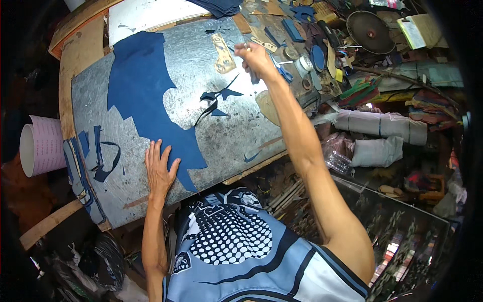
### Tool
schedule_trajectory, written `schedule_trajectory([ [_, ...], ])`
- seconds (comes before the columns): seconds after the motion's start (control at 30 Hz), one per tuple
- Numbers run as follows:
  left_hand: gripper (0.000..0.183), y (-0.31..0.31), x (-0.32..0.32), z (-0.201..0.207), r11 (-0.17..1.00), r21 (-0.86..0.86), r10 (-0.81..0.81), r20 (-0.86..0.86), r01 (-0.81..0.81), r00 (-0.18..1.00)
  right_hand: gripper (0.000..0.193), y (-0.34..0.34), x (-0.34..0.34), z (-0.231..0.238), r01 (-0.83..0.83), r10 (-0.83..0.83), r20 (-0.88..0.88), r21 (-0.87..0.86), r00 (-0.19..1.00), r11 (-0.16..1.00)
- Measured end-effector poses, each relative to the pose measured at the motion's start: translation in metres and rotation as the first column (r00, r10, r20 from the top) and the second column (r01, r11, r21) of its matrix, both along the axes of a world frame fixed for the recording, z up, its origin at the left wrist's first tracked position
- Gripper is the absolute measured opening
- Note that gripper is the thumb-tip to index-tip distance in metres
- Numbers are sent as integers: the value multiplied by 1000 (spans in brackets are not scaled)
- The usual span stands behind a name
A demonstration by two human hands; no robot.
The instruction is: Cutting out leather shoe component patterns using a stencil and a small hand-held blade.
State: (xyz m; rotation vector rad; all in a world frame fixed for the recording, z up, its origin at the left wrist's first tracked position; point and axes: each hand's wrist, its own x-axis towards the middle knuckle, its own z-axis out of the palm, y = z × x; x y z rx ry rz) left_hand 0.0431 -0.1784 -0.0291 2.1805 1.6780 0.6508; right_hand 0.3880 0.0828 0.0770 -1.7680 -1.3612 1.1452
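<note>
A large irregular blue sheet [143,80], leather-like with cut edges, lies flat on the metal-topped table [236,136]. My left hand [160,168] rests open on its near end, fingers spread. Over the far right part of the table, my right hand [255,61] is closed with curled fingers. Something dark shows below those fingers, too blurred to name. Just left of this hand lies a tan pattern piece [223,54] with marks on it. Dark blue and black offcuts [216,96] lie between the sheet and my right forearm.
Blue-handled scissors [284,73], a white-rimmed round container [305,63] and several scraps crowd the table's right side. A round dark fan-like thing [371,32] stands beyond. Narrow blue strips [103,153] lie at the left, near a paper roll [43,146].
</note>
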Motion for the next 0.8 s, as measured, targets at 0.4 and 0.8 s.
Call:
schedule_trajectory([
  [0.4,43,-5,-4,18,998,-36,48,5,-47,999,53,90,83,-94,-305,440,741,-323,508,896],
  [0.8,56,-86,8,18,983,-164,80,-50,-87,996,63,54,106,-48,-107,92,223,59,971,993],
])
